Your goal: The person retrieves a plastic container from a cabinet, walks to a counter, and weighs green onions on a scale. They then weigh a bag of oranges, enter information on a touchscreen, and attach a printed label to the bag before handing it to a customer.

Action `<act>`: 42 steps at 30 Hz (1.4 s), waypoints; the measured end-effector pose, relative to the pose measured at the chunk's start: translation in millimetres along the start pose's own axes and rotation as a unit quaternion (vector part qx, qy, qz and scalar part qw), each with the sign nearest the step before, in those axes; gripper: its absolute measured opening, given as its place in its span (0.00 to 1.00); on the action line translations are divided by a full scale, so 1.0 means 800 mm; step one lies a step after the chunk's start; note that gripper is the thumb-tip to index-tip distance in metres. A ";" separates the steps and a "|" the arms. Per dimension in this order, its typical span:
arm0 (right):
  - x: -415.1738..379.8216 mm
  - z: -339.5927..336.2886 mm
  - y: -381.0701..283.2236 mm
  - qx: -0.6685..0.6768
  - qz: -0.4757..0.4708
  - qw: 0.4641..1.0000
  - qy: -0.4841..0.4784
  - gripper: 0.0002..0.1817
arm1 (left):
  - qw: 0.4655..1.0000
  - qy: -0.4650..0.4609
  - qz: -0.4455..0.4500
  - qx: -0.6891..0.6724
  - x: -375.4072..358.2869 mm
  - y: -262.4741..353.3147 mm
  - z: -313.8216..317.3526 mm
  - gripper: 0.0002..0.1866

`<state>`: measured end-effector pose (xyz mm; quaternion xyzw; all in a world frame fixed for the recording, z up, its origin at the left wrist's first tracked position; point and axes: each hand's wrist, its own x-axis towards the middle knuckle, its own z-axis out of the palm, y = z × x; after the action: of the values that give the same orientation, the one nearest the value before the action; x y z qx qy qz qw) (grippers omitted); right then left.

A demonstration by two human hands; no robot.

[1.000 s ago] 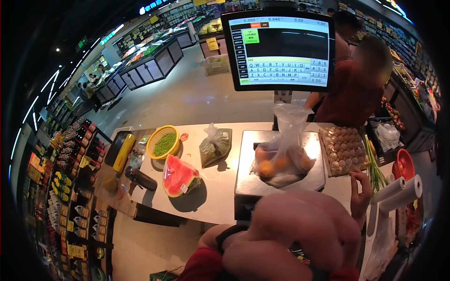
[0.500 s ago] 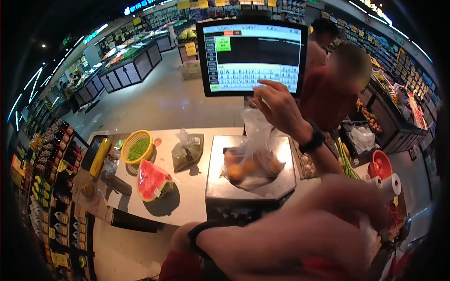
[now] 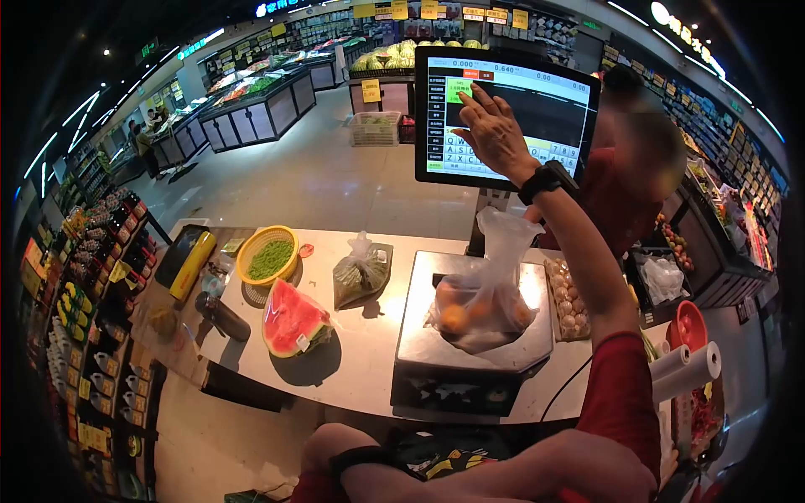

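My right hand [image 3: 495, 130] is raised at the touch screen [image 3: 537, 109], fingers apart and empty, with fingertips over the green tile at upper left. A dark watch is on this wrist. My left forearm [image 3: 503, 469] crosses the bottom of the view towards the right; the left hand's fingers are hidden. Below the screen, a clear plastic bag [image 3: 503, 243] of orange fruit rests on the metal scale [image 3: 419, 335]. Left of the scale are a wrapped watermelon piece [image 3: 293, 318], a tied bag of greens [image 3: 360, 272] and a yellow basket [image 3: 291, 243] of green pieces.
A dark bottle [image 3: 222, 317] and a yellow roll [image 3: 191, 264] lie on the left of the counter [image 3: 369, 381]. At right are an egg tray [image 3: 568, 298], plastic rolls [image 3: 683, 369] and a red bowl [image 3: 689, 323]. A person in red [image 3: 599, 193] stands behind the screen.
My right hand has moved from the on-screen keyboard up to the green tile. The view has shifted, so the screen and counter items appear farther right.
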<state>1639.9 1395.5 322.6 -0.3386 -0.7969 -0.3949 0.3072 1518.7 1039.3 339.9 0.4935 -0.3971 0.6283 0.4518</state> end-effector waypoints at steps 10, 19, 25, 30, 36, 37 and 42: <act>0.006 0.006 0.005 -0.014 0.012 0.999 0.046 0.11 | 0.912 0.169 -0.315 0.202 -0.011 0.112 -0.027 0.31; 0.018 0.008 -0.008 -0.033 -0.015 0.998 0.060 0.12 | 0.834 0.378 -0.277 0.291 -0.039 0.181 -0.057 0.30; 0.015 -0.009 -0.004 0.013 0.032 0.998 0.044 0.13 | 0.844 0.347 -0.285 0.293 -0.044 0.182 -0.064 0.25; -0.073 -0.128 -0.015 0.109 0.114 0.978 0.140 0.13 | 0.824 0.379 -0.300 0.297 -0.071 0.177 -0.074 0.24; -0.380 -0.192 -0.075 0.268 0.526 0.807 -0.010 0.09 | 0.755 0.416 -0.343 0.373 -0.133 0.192 -0.110 0.17; -0.440 -0.193 -0.096 0.241 0.534 0.809 -0.056 0.11 | 0.752 0.410 -0.356 0.374 -0.143 0.193 -0.115 0.15; -0.591 -0.196 -0.237 0.298 0.627 0.700 -0.167 0.23 | 0.707 0.411 -0.393 0.420 -0.170 0.170 -0.126 0.13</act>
<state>1801.2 1036.9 -37.2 -0.7112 -0.5147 0.2097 0.4305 1376.1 1073.2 179.5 0.4369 0.3626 0.6365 0.5220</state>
